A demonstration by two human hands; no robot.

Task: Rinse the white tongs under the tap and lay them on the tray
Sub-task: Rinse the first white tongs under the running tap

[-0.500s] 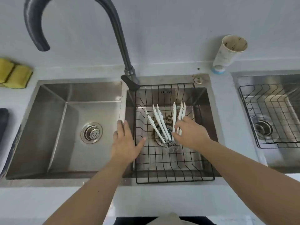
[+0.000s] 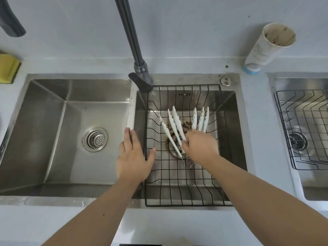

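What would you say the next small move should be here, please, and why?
Probably close the right hand around the white tongs and lift them out of the black wire rack. Its fingers are already on the handles, yet the tongs lie fanned out in the rack above the drain, and no water is visible from the tap.

A stained paper cup [image 2: 268, 48] stands at the surface's back edge; a yellow sponge [image 2: 8, 68] lies at its far-left edge.

I count three white tongs [image 2: 174, 128], two wire racks [image 2: 177, 192], three basins [image 2: 53, 121], one cup [image 2: 268, 47] at one o'clock.
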